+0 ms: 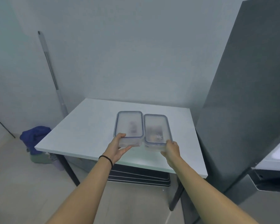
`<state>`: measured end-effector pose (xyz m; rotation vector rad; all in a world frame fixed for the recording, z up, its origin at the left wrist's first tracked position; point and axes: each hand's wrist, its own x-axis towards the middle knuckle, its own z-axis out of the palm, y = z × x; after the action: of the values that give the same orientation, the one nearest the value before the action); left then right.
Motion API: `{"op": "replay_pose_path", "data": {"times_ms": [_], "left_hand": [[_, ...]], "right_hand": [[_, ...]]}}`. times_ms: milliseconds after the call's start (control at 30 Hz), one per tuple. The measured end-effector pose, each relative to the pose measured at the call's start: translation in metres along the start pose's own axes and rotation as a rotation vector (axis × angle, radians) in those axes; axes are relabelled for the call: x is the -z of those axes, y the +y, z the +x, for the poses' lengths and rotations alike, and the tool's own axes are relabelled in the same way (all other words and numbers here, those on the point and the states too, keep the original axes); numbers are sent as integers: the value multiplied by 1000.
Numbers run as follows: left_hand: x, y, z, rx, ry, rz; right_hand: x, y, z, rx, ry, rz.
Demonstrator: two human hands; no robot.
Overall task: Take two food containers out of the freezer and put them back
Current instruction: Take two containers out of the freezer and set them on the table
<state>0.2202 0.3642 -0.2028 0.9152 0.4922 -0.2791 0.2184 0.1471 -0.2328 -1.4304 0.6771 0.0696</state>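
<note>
Two clear rectangular food containers with blue-rimmed lids sit side by side over the white table (87, 126). My left hand (118, 147) grips the near end of the left container (129, 125), thumb on the lid, fingers under it. My right hand (171, 151) grips the near right corner of the right container (157, 128). Frosted food shows dimly through both lids. Whether the containers rest on the table or hover just above it is unclear. The grey fridge-freezer (242, 110) stands at the right, its door edge toward me.
A mop handle (50, 70) leans on the wall at the left. A blue cloth bundle (34, 136) lies on a bin on the floor beside the table. Dark flat panels (139, 177) are stacked under the table. An open lower drawer (271, 175) of the freezer shows at the right edge.
</note>
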Motion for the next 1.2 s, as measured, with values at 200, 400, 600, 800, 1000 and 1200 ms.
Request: {"op": "replay_pose_path", "data": {"times_ms": [200,400,600,800,1000,1200], "left_hand": [[5,-7,58,82,-3,53],[6,-33,113,175,-18,89],[2,-67,148,289,-31,148],[-7,-96,176,319,-13,118],[-21,-96,187,263,50,150],[-21,-91,190,227,100,179]], "right_hand": [[-9,15,42,-53,77,6],[0,38,78,-93,167,12],[18,68,107,-122,267,-5],[35,77,132,-115,279,-52],[36,68,142,-132,282,-97],[39,64,149,-196,338,-148]]}}
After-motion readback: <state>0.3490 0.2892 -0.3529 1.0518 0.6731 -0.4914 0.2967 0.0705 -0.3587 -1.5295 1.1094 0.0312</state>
